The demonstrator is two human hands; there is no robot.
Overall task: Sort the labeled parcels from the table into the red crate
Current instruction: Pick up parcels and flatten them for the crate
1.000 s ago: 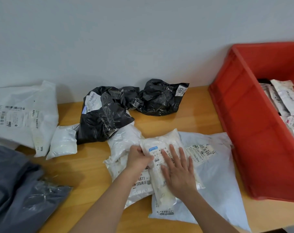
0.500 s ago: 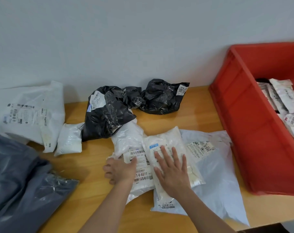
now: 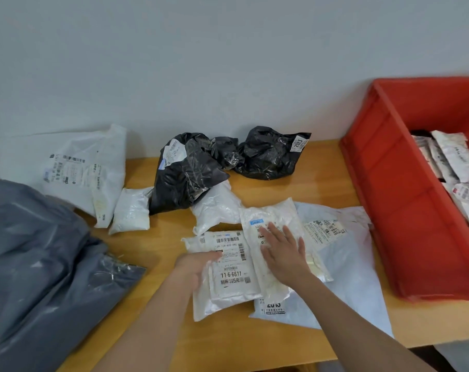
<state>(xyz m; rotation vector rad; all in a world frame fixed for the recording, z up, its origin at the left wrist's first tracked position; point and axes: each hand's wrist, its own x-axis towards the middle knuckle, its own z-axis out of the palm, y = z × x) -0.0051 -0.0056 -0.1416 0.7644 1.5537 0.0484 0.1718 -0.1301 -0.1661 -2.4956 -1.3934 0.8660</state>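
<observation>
Right hand (image 3: pixel 283 257) is lying flat, fingers (image 3: pixel 271 232) straight and spread, pressing on the small white parcel (image 3: pixel 276 218) at bench (image 3: pixel 322 183) centre. Left hand (image 3: pixel 193 267) is gripping the left edge of the 71-6-6611 parcel (image 3: pixel 228 267) just beside it, thumb on top; the other fingers are hidden underneath, so cannot tell how far they are curling. Both parcels are overlapping a large white mailer bag (image 3: pixel 346 277). Red crate (image 3: pixel 405 224) is sitting at the right, already holding several white parcels (image 3: pixel 453 157). Black bags (image 3: pixel 265 157) and more white bags (image 3: pixel 75 167) are waiting at the far side, a grey bag (image 3: pixel 40 264) at near left. These parcels are probably light, soft and slick plastic, likely sagging when lifted; pinching an edge or corner, or scooping underneath, seems the best hold.
</observation>
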